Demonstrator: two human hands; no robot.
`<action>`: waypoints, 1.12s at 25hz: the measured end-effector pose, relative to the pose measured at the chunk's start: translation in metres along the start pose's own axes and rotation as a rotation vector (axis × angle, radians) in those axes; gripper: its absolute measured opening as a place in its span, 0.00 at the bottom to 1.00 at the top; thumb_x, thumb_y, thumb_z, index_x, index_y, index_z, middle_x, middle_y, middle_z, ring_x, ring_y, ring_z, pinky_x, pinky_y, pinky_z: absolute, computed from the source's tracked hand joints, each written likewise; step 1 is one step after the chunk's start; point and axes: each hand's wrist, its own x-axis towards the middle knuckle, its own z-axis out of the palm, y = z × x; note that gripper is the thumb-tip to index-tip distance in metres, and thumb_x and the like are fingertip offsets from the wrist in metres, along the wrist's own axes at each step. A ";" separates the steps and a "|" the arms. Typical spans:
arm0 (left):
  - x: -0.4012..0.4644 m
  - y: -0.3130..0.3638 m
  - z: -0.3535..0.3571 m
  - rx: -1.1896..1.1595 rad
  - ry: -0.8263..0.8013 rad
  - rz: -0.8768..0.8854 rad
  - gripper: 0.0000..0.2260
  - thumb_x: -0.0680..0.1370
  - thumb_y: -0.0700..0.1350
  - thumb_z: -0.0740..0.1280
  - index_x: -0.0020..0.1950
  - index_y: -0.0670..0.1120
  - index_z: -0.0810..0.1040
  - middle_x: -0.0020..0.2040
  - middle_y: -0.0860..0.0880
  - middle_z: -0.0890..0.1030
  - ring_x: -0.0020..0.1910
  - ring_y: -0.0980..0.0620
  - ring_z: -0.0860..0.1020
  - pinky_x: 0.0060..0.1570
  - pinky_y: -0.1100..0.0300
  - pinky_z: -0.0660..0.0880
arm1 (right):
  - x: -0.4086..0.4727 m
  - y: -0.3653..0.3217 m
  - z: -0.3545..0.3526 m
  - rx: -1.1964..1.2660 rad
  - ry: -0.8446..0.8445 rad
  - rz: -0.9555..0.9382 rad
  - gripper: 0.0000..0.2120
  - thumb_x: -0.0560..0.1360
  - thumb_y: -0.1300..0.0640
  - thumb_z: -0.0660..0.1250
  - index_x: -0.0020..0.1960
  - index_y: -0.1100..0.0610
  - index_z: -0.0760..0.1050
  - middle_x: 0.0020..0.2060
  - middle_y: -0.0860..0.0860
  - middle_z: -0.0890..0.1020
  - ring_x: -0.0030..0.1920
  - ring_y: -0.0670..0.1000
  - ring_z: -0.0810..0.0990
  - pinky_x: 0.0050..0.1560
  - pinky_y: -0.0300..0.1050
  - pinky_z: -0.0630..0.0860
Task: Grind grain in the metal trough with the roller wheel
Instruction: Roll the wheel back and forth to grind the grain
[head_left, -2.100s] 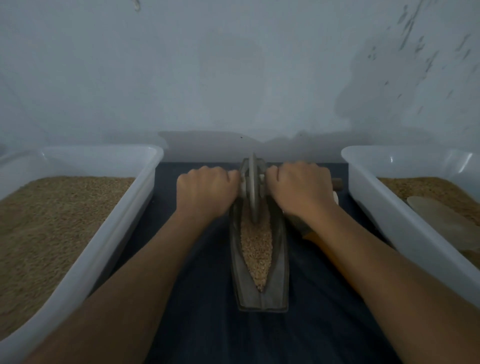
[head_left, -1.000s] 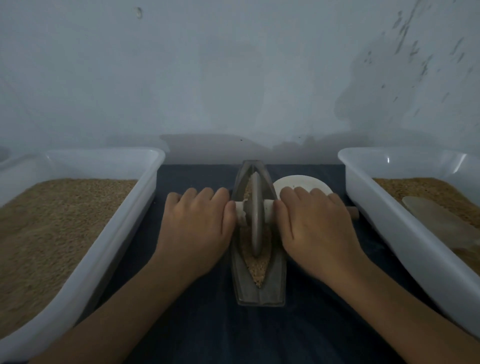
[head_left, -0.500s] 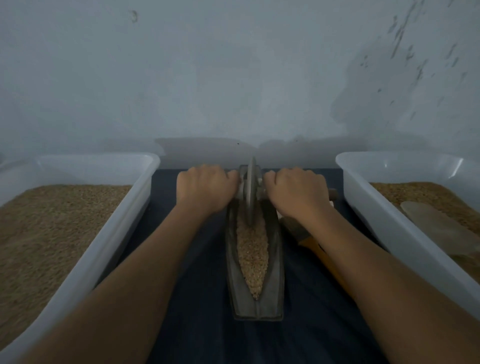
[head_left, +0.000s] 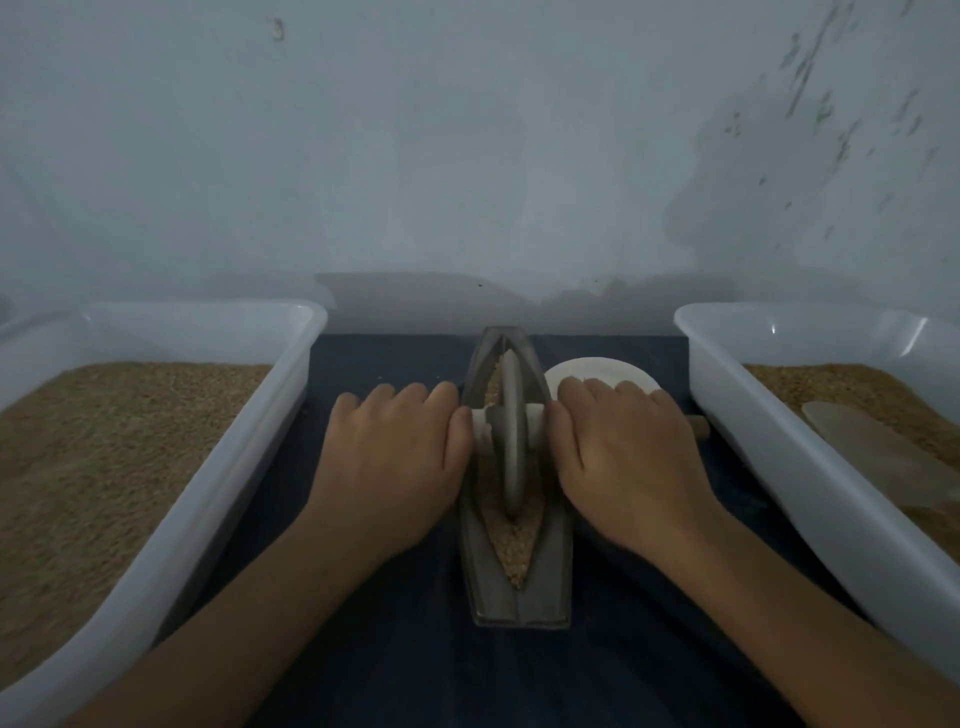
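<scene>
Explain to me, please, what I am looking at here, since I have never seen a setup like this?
This is one view, from a camera worn on a person's head, looking forward and down at their own two bare hands; there is no robot. In the middle, on a dark cloth, lies a narrow boat-shaped metal trough with grain in it. A roller wheel stands upright in the trough on a pale axle. The left hand and right hand rest on the axle's two ends, fingers fairly straight, to roll the wheel through the grain. On each side stands a white plastic tub of grain: the left tub and the right tub, which also holds a flat scoop. Behind the right hand is a white dish.
</scene>
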 end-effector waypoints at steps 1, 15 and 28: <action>0.016 -0.003 0.007 0.033 -0.036 0.009 0.15 0.83 0.52 0.46 0.40 0.52 0.64 0.34 0.54 0.72 0.31 0.50 0.69 0.35 0.54 0.63 | 0.014 0.001 0.005 -0.006 -0.040 0.012 0.19 0.83 0.45 0.40 0.40 0.47 0.64 0.32 0.44 0.68 0.34 0.50 0.70 0.38 0.49 0.62; 0.018 -0.001 0.009 0.076 -0.077 -0.026 0.14 0.84 0.52 0.47 0.43 0.52 0.66 0.36 0.54 0.73 0.33 0.49 0.70 0.38 0.53 0.63 | 0.025 -0.002 0.007 0.025 -0.043 0.015 0.21 0.85 0.46 0.43 0.42 0.49 0.69 0.34 0.45 0.73 0.35 0.51 0.73 0.43 0.52 0.72; 0.104 -0.012 0.037 0.104 -0.332 -0.074 0.15 0.86 0.53 0.52 0.60 0.49 0.75 0.58 0.42 0.80 0.56 0.37 0.80 0.46 0.49 0.68 | 0.102 0.025 0.035 -0.074 -0.203 0.048 0.22 0.85 0.47 0.47 0.38 0.54 0.69 0.33 0.49 0.72 0.38 0.53 0.75 0.34 0.46 0.59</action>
